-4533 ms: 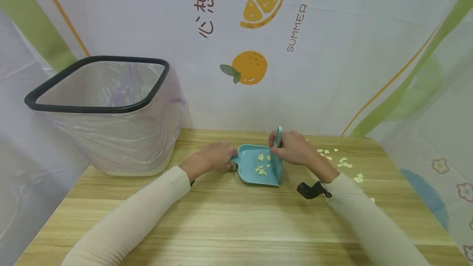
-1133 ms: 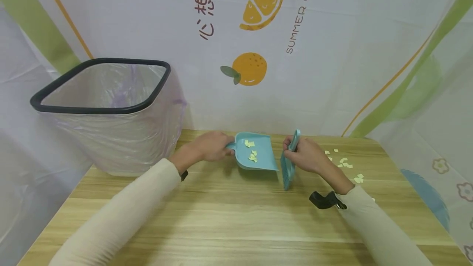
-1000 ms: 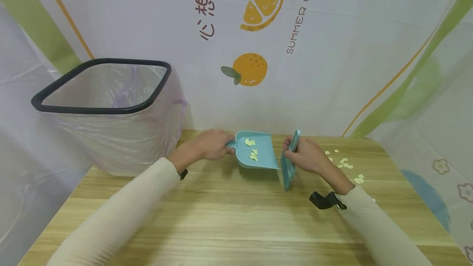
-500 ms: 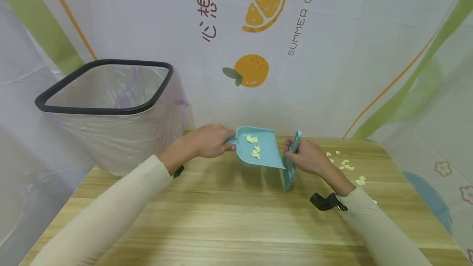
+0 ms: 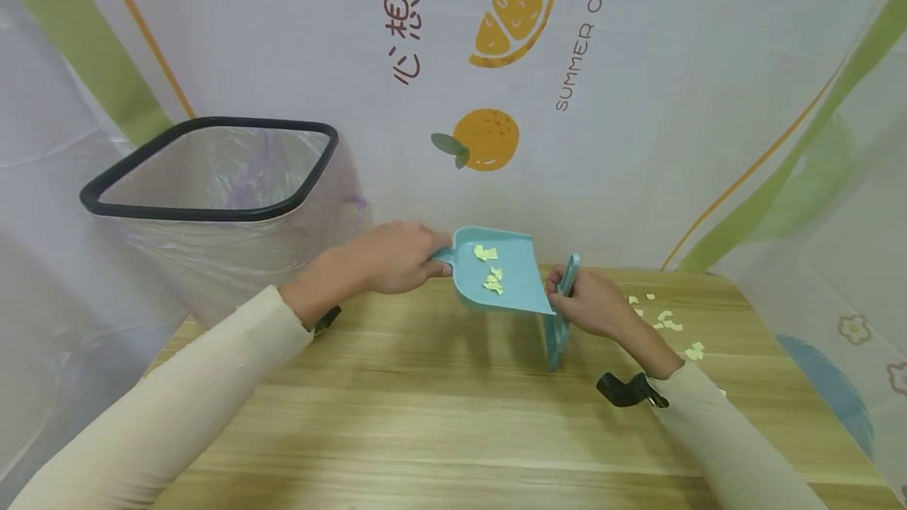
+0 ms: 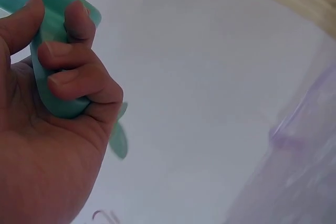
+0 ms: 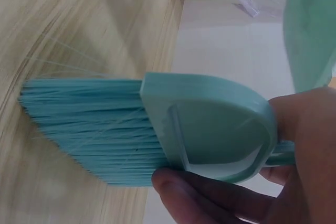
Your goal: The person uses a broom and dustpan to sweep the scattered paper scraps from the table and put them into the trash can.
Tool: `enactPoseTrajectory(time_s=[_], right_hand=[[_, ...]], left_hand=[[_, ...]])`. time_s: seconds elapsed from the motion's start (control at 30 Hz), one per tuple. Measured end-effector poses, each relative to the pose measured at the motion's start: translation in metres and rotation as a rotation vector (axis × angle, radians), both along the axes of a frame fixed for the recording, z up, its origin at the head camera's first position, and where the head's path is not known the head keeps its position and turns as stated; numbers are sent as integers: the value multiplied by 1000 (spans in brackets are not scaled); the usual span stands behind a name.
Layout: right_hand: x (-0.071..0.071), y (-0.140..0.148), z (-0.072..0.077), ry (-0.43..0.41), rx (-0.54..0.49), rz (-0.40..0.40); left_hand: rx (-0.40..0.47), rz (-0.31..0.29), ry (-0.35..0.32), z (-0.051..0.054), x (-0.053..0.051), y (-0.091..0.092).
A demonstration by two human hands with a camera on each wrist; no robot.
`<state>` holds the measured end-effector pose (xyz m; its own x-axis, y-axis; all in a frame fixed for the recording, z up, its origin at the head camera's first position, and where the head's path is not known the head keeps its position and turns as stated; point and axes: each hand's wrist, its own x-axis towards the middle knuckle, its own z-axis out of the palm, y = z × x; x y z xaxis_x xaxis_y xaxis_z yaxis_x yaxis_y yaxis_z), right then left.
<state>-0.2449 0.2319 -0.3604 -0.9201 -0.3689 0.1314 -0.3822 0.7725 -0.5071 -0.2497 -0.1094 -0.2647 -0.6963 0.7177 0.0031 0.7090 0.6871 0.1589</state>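
My left hand (image 5: 398,256) grips the short handle of a light blue dustpan (image 5: 520,274), which is raised above the table and carries several pale yellow paper scraps (image 5: 494,280). In the left wrist view the fingers (image 6: 84,80) curl round the dustpan's handle (image 6: 63,100). To the right of the pan, my right hand (image 5: 591,301) holds a matching blue hand brush (image 5: 556,337) upright, its bristles down near the tabletop. The right wrist view shows the brush's bristles (image 7: 94,129) and its head in the fingers, with part of the dustpan (image 7: 310,30) nearby.
At the left stands a trash bin (image 5: 283,250) with a black rim and a clear plastic liner. More paper scraps (image 5: 666,321) lie on the wooden table (image 5: 425,415) beyond the right hand. A printed white curtain (image 5: 638,140) hangs behind.
The left hand has lifted the dustpan, with its scraps, off the table and upward. The right hand moved a little right with the brush, then stayed almost still.
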Motion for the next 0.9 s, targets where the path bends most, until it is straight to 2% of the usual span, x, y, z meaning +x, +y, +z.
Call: enactPoseTrajectory(time_s=[0.4,0.67,0.9], right_hand=[[1,-4,3,-39,2,-21],[1,-3,2,-23,8,-5],[1,-4,4,-32,18,1]], left_hand=[[14,15,40,45,11,-15],[22,29,62,67,19,-26],[41,67,110,80,24,-41]])
